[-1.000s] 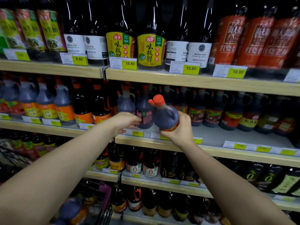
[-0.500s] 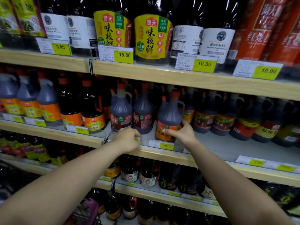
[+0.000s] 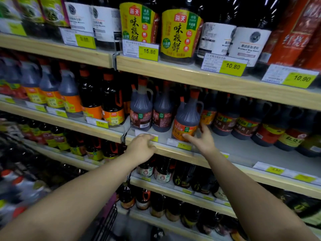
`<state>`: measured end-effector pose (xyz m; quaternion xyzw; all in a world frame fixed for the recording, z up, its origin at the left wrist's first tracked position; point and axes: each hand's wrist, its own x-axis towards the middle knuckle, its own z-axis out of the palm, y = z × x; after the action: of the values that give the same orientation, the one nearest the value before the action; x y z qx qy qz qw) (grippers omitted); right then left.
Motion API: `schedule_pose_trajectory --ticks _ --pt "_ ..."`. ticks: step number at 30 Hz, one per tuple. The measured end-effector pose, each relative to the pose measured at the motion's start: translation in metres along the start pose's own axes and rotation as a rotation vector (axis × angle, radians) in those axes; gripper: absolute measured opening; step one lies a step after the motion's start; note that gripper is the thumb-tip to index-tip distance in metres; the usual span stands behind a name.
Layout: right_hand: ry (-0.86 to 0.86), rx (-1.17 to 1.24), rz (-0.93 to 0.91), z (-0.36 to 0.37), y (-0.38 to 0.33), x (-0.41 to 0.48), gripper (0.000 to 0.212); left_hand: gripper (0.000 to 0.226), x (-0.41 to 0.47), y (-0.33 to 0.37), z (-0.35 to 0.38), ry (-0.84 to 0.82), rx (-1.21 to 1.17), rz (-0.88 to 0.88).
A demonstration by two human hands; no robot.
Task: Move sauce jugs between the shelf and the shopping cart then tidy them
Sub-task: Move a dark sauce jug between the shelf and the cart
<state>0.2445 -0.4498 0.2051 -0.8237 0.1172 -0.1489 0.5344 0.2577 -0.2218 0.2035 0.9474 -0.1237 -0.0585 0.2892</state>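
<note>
A grey sauce jug [image 3: 188,113] with an orange cap and orange label stands upright near the front of the middle shelf [image 3: 243,148]. My right hand [image 3: 202,142] touches its base, thumb across the lower label and straight fingers against its right side. Two similar jugs with dark red labels [image 3: 141,108] stand just left of it. My left hand [image 3: 140,147] rests on the shelf's front edge, fingers curled over the lip and a price tag. The black wire shopping cart [image 3: 106,222] shows at the bottom, between my arms.
More jugs [image 3: 225,117] line the back of the middle shelf to the right, with bare shelf in front of them. Orange-labelled jugs [image 3: 71,100] and dark bottles fill the left. Large bottles [image 3: 180,32] stand on the shelf above, small bottles [image 3: 161,173] below.
The jug went from tilted in my right hand to standing upright on the middle shelf. My right hand's fingers have loosened at its base. My left hand stayed on the shelf edge; the view moved closer.
</note>
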Motion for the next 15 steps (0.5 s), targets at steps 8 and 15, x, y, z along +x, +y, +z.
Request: schedule_pose_trajectory --ticks 8,15 --pt "-0.139 0.093 -0.002 0.085 -0.029 -0.133 0.019 0.017 -0.140 -0.095 -0.013 0.113 -0.328 -0.424" --pt "-0.604 0.072 -0.009 0.199 -0.041 -0.221 0.024 0.028 -0.268 -0.185 -0.022 0.227 -0.469 -0.732"
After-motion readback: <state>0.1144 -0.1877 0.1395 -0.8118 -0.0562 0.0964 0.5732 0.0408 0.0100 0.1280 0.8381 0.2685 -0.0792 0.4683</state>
